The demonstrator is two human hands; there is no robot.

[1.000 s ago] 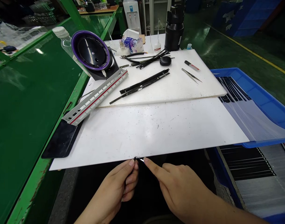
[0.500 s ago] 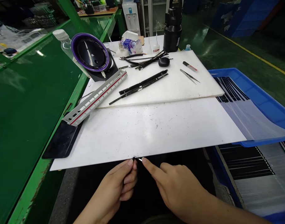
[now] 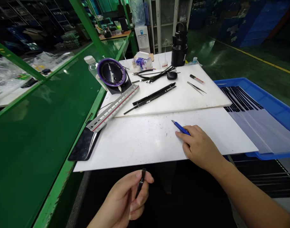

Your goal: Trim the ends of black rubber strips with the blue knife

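- Nearer the wearer than the foam board (image 3: 194, 96), the left hand (image 3: 122, 194) pinches a dark strip (image 3: 140, 183), grip closed.
- Just before that board, the right hand (image 3: 202, 147) has a blue knife (image 3: 180, 127) in a loose grip.
- The step seems to be handling the knife apart from the strip; moving either calls for a light, steady pinch.

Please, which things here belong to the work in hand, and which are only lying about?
Likely for the work:
strip in left hand
knife in right hand
strips on board
tweezers

Probably just lying about:
flask
clear bottle
tissues
black case
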